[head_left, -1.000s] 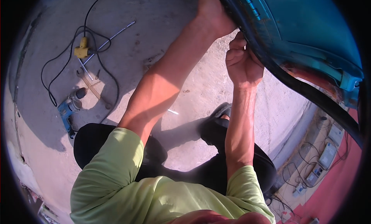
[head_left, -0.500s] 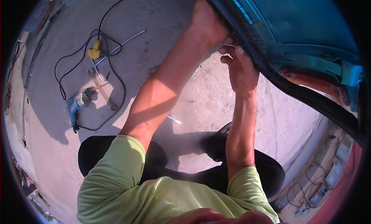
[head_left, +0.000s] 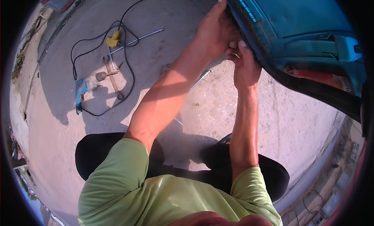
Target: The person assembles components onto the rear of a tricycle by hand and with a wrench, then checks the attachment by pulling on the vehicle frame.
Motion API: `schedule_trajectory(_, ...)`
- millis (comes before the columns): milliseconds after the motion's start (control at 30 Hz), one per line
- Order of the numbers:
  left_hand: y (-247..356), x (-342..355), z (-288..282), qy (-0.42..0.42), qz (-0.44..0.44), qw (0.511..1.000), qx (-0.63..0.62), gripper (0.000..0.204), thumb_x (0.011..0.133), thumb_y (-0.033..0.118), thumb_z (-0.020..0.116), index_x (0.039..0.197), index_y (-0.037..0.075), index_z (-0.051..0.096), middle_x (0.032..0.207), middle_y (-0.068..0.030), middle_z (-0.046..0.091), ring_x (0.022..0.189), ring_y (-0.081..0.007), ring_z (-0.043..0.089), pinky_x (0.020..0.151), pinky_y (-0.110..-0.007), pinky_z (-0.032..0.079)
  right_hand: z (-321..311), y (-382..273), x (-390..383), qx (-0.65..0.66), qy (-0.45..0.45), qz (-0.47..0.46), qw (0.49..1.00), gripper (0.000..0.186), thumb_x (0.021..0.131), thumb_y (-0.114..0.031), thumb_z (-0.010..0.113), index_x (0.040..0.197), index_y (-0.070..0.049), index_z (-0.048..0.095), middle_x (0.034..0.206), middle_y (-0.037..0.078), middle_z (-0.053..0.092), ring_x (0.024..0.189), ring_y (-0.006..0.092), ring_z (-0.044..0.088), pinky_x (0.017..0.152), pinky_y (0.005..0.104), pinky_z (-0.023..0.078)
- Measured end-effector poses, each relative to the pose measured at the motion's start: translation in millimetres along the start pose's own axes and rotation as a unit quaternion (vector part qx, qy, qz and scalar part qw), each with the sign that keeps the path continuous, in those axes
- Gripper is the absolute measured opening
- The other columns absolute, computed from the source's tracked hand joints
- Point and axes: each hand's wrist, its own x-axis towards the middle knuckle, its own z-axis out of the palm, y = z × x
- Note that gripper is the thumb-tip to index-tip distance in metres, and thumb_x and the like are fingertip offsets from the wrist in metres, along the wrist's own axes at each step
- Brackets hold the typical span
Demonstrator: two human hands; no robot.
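Both hands are raised to the lower black edge of a blue vehicle body. My left hand lies against this edge with its thumb stretched up along it. Its fingers reach toward the underside, blurred and partly hidden. Just below and to the right, my right hand has its fingers curled in and the thumb bent over toward them, close to the left fingers. Whether something small sits between the right fingertips I cannot make out.
On the concrete ground at left lie a blue corded drill, a spanner, a yellow plug or socket with black cable, and a long silver bar. Another silver rod lies beneath my arms. A red lamp sits under the blue body.
My left thumb now shows, raised along the black edge; it was hidden before. The right fingers have curled in closer. The whole view has shifted, so the ground tools appear higher and further right.
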Motion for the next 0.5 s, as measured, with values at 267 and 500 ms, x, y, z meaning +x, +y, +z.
schedule_trajectory(267,3,-12,-5,0.019,-0.022,0.986,0.166,0.031,0.096,0.034,0.067,0.103,0.005,0.057,0.090,-0.0124,0.065,0.069,-0.0221,0.061,0.054,-0.037,0.050,4,3,3,-0.002,0.011,-0.011,1.000,0.022,0.095,-0.014,0.062,0.113,-0.003,0.069,0.090,0.006,0.069,0.077,0.0158,0.067,0.068,0.0276,0.053)
schedule_trajectory(500,-1,-13,9,0.038,-0.022,0.978,0.203,0.052,0.100,0.052,0.054,0.120,0.005,0.062,0.107,-0.0142,0.069,0.095,-0.0262,0.065,0.082,-0.043,0.051,-48,36,21,0.312,-0.124,0.103,0.936,0.035,0.098,-0.021,0.059,0.126,0.000,0.062,0.110,0.012,0.070,0.091,0.0226,0.068,0.075,0.0316,0.056)
